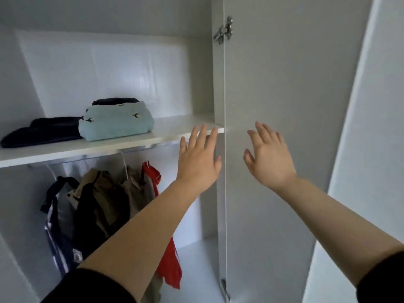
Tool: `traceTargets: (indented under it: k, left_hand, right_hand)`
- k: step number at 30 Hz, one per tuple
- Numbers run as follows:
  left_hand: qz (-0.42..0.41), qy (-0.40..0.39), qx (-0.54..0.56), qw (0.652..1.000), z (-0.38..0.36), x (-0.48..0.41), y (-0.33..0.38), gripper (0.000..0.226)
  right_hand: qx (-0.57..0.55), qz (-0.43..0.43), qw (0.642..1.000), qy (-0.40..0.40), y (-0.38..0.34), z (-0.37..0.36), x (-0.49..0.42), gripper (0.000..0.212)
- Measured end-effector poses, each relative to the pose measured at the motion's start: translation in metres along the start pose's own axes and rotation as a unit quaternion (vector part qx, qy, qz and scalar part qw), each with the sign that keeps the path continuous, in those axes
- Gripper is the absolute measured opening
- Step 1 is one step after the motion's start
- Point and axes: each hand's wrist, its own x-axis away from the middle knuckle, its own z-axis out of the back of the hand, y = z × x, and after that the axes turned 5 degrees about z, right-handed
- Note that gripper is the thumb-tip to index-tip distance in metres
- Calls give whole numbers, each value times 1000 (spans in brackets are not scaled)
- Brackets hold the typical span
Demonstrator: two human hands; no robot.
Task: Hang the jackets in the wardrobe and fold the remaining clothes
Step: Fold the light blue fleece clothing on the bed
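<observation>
The left hand (197, 159) and right hand (267, 158) are held up near the wardrobe door (284, 84) — fingers spread, nothing gripped — with jackets (102, 193) hung under the shelf (98, 148).

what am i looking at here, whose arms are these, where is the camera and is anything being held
There is no machine here. These are a person's two bare arms, seen by one wide-angle camera worn on their head, so the arms come in from the bottom of the picture. The person faces an open wardrobe. The left hand is raised in front of the shelf edge, and the right hand in front of the open door. Both have straight, spread fingers and hold nothing. I cannot tell whether the right hand touches the door. On the shelf lie a folded light blue garment and dark folded clothes beside it. Below, jackets hang from a rail, with a red garment at their right.
</observation>
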Motion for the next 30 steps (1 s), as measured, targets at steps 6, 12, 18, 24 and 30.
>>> traceTargets:
  k: [6, 12, 18, 24, 30]
  left_hand:
    - [-112, -8, 88, 990, 18, 78, 120, 72]
    - [-202, -56, 145, 967, 35, 158, 246, 71]
    - [-297, -60, 189, 934, 76, 212, 385, 69]
    - [-384, -54, 239, 890, 117, 283, 545, 70]
    - [-409, -88, 293, 860, 133, 363, 713, 70]
  right_hand:
    - [91, -95, 991, -22, 50, 85, 138, 57]
    - [173, -196, 962, -79, 96, 172, 268, 59]
    - [230, -279, 929, -78, 148, 272, 387, 58]
    - [277, -356, 890, -69, 215, 373, 514, 58]
    - [295, -396, 864, -102, 309, 456, 643, 60]
